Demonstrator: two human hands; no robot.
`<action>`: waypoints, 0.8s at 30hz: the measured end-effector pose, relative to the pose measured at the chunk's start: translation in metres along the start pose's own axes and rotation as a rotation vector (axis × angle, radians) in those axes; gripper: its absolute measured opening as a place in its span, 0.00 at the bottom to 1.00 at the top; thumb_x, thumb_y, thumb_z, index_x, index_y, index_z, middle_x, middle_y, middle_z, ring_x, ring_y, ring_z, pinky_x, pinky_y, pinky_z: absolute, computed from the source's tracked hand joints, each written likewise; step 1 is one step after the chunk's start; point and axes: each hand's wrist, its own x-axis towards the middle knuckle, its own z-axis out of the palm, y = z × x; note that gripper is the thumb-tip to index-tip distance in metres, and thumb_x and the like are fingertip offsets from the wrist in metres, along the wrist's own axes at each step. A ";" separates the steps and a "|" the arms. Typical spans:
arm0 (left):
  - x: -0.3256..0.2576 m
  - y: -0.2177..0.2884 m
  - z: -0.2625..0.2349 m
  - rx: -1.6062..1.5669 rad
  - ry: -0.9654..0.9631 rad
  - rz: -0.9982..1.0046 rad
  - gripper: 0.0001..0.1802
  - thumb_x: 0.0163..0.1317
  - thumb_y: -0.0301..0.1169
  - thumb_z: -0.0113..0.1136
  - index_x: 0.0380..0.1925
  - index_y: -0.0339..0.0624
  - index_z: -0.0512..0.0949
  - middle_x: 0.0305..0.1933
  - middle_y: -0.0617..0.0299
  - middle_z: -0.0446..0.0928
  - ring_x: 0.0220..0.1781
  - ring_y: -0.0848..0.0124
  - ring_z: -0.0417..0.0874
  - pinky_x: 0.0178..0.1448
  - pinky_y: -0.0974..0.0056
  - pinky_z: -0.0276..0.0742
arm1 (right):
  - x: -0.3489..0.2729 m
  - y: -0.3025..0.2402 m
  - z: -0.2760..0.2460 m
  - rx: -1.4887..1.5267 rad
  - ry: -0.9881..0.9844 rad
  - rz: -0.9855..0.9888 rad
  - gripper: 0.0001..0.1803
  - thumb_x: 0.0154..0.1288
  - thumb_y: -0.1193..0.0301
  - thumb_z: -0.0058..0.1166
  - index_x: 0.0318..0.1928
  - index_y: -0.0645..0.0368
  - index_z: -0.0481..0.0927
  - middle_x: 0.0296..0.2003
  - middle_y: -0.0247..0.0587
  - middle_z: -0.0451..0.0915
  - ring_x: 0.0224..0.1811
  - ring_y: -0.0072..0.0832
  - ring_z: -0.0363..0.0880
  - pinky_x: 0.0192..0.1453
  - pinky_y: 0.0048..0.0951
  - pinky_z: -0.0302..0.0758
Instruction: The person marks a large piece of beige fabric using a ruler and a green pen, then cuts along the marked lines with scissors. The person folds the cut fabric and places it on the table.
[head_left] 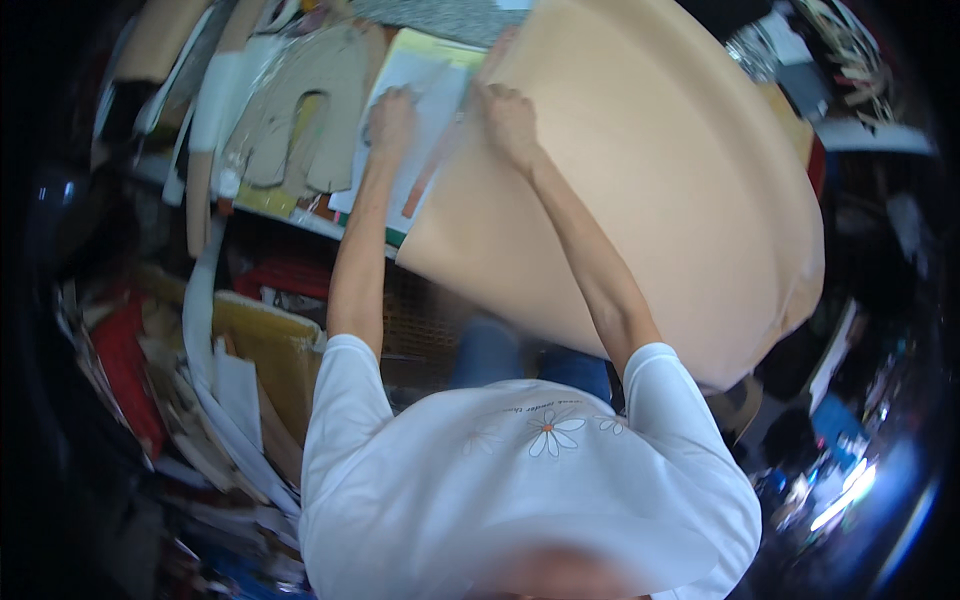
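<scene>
Far to my left on the bench [300, 215] lie brown cardboard pattern pieces with cut-out notches [300, 110], overlapping one another and well clear of what I am doing. Just right of them is a flat white paper template [420, 90], and my left hand [390, 122] rests on top of it, knuckles up and fingers curled down onto the paper; whether they pinch its edge or only press it flat, I cannot tell. I judge it best to keep that palm firm, so the template does not creep while the other side is handled.

Next comes my right hand [510, 118], closed on the left edge of the large tan sheet of smooth leather-like material [660, 180], fingers folded over the border beside the template. The sheet spreads from that grip across the right of the bench and droops off the near right side. That hanging part is likely to drag on the sheet, so I should hold close to the edge and keep the border lying straight against the paper without a wrinkle.
</scene>
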 end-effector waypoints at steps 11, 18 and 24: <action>-0.085 0.141 -0.084 -1.869 -0.298 -0.327 0.19 0.70 0.30 0.46 0.58 0.36 0.68 0.45 0.57 0.77 0.46 0.68 0.80 0.50 0.64 0.78 | -0.175 -0.029 -0.106 1.903 -0.155 0.806 0.21 0.74 0.61 0.39 0.53 0.66 0.74 0.47 0.43 0.79 0.49 0.29 0.79 0.56 0.32 0.75; -0.193 0.315 -0.082 -1.863 -0.720 -0.222 0.21 0.69 0.32 0.53 0.60 0.37 0.67 0.45 0.60 0.77 0.47 0.72 0.79 0.50 0.67 0.78 | -0.328 0.004 -0.171 2.273 0.052 0.840 0.14 0.73 0.62 0.40 0.42 0.57 0.76 0.44 0.36 0.78 0.48 0.26 0.76 0.56 0.33 0.72; -0.275 0.435 -0.073 -1.795 -0.959 -0.139 0.24 0.67 0.30 0.56 0.61 0.36 0.66 0.46 0.60 0.76 0.49 0.71 0.79 0.54 0.67 0.76 | -0.454 0.051 -0.234 2.290 0.234 0.778 0.12 0.72 0.63 0.41 0.37 0.53 0.76 0.39 0.33 0.79 0.46 0.26 0.76 0.54 0.34 0.70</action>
